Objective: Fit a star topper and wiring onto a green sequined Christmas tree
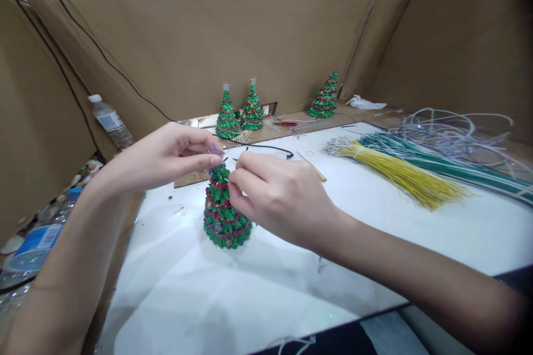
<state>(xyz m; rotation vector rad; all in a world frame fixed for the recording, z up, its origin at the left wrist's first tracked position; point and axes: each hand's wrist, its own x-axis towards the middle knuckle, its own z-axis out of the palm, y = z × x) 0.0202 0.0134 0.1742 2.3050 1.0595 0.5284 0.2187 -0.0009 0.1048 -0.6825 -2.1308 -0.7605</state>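
Observation:
A small green beaded Christmas tree (225, 216) with red garlands and coloured beads stands upright on the white board. At its tip, my left hand (179, 152) is closed, thumb and fingers pinching a see-through, purplish star topper (215, 148). Beside the upper right of the tree is my right hand (283, 194), its fingers curled in a pinch close to the branches. A thin dark point shows above those fingers, but what they hold is hidden.
Behind are two finished-looking trees (227, 113) with clear stars, and another tree (325, 97) without a visible star. Yellow wire bundles (400, 172) and green ones (449, 161) lie right. A wooden-handled tool (317, 171) rests mid-board. Plastic bottles (111, 122) stand left. Cardboard walls enclose the table.

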